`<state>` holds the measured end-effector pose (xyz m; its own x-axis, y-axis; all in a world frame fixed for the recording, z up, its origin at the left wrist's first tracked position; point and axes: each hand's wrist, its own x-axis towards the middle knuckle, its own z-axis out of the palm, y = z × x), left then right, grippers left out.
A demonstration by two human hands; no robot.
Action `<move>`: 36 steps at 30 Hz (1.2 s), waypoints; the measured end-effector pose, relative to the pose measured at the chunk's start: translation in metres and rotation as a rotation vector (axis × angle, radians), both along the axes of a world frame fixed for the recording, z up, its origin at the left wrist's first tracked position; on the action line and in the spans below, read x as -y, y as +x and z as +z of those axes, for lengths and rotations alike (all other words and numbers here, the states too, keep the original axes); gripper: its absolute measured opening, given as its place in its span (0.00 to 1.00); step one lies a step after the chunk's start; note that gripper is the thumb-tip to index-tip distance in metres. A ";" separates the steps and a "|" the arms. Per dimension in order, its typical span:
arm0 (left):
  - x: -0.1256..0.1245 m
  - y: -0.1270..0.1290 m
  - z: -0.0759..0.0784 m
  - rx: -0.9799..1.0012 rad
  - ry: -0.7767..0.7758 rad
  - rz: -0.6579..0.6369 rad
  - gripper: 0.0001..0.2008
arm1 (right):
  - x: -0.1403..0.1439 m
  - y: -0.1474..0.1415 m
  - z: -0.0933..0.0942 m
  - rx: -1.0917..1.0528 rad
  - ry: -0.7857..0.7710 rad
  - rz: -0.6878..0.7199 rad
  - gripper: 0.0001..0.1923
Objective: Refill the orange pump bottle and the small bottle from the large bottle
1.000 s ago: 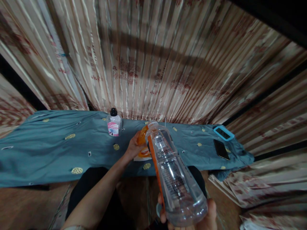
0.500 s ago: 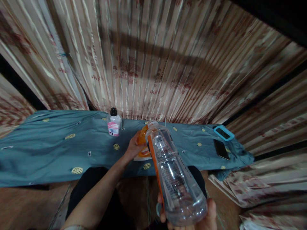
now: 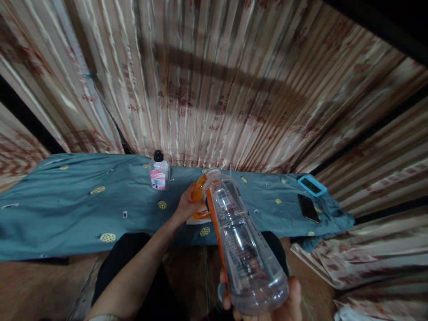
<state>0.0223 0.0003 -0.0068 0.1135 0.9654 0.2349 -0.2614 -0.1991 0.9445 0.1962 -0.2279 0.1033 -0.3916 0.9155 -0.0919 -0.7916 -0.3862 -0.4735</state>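
Observation:
A large clear plastic bottle [image 3: 247, 249] with an orange label edge slants across the middle, its neck tipped away from me. My right hand [image 3: 291, 299] is closed around its base, fingers on both sides. Behind its neck, my left hand [image 3: 187, 205] grips an orange bottle [image 3: 198, 189] that stands over the cloth. Part of that orange bottle, and whether the two mouths touch, is hidden by the clear bottle. Below my left hand, an orange and white patch [image 3: 200, 215] shows; whether it belongs to the orange bottle I cannot tell.
A clear bottle with black cap and pink label [image 3: 158, 171] stands left on the blue cloth-covered surface [image 3: 76, 205]. At the right lie a dark phone [image 3: 308, 208] and a blue-framed device [image 3: 312, 185]. A pleated curtain [image 3: 200, 89] hangs behind.

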 end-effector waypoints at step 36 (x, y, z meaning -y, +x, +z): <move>0.001 0.001 0.003 0.024 0.006 -0.035 0.33 | 0.001 0.002 -0.003 -0.012 -0.047 0.018 0.34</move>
